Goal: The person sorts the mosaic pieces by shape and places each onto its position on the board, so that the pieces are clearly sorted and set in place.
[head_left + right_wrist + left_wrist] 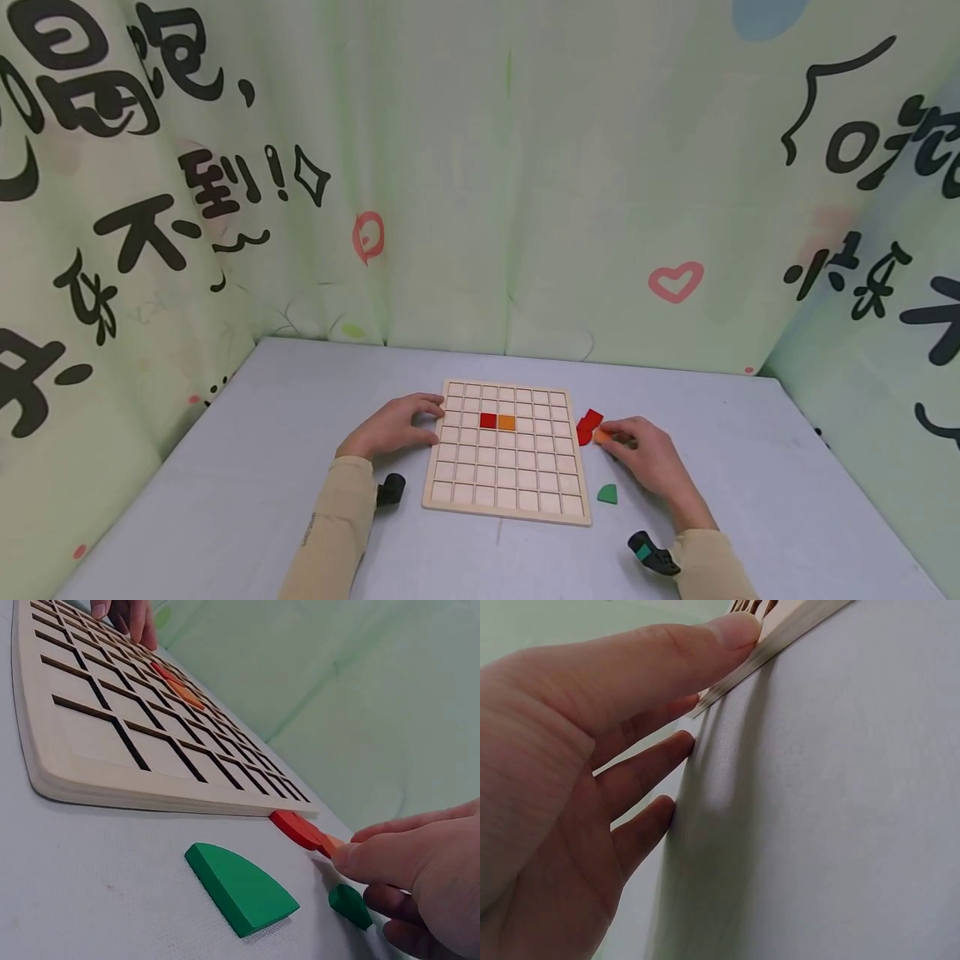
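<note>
A pale wooden grid board (506,512) lies on the table, with a red square (488,421) and an orange square (507,422) side by side in its cells. My left hand (397,425) rests at the board's left edge, thumb tip on the rim and fingers fairly straight. Just off the right edge, my right hand (643,450) pinches a small orange piece (335,841) between thumb and index finger. Red pieces (592,417) lie right by those fingertips. Closer to me is a green quarter-round piece (608,494). Another green piece (350,905) shows below the right hand in the right wrist view.
A white-covered table (300,533) carries everything. Light green curtains (570,183) with black writing hang behind it and along both sides. Black wrist-worn devices (652,553) sit at both sleeve cuffs.
</note>
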Tool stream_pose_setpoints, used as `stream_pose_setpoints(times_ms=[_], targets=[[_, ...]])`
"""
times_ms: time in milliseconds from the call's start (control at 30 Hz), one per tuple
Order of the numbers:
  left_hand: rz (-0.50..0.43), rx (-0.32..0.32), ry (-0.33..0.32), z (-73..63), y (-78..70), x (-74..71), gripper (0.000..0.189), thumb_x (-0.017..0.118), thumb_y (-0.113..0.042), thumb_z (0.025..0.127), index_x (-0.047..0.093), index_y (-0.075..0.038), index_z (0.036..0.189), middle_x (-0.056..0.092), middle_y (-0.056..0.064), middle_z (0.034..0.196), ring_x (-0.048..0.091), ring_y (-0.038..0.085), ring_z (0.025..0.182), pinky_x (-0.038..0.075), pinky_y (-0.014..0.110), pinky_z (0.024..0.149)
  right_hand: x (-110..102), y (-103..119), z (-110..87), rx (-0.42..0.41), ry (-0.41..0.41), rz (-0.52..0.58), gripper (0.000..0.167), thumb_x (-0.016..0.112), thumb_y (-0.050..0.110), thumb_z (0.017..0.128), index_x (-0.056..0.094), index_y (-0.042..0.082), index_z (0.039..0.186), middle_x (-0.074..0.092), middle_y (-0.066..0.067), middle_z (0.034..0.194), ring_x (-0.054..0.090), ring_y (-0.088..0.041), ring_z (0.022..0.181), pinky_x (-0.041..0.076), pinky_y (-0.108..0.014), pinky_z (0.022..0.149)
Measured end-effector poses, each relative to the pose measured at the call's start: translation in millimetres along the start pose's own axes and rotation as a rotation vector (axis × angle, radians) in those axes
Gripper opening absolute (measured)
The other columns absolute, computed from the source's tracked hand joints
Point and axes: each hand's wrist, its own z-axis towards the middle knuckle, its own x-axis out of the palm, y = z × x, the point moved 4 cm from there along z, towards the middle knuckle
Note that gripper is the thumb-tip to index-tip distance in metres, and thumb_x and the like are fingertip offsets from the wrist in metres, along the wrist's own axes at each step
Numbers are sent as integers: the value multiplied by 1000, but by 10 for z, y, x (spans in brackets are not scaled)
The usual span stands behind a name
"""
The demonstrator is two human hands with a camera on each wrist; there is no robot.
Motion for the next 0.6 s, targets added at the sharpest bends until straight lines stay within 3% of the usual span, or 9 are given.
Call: stream_pose_setpoints(times_ms=[233,600], targets=[[-2,-5,0,-1,4,1,35,79,-13,82,70,-8,115,52,2,142,40,27,138,34,43,114,-2,8,23,14,-25,23,35,71,13,91,66,2,123,60,-16,116,60,-28,100,57,-41,84],[8,-17,6,1,-1,3,36,79,-14,82,70,-9,116,52,1,143,39,27,138,34,43,114,-25,123,45,-4,-20,75,36,72,15,89,67,2,123,61,-15,116,61,-30,103,56,-44,87]])
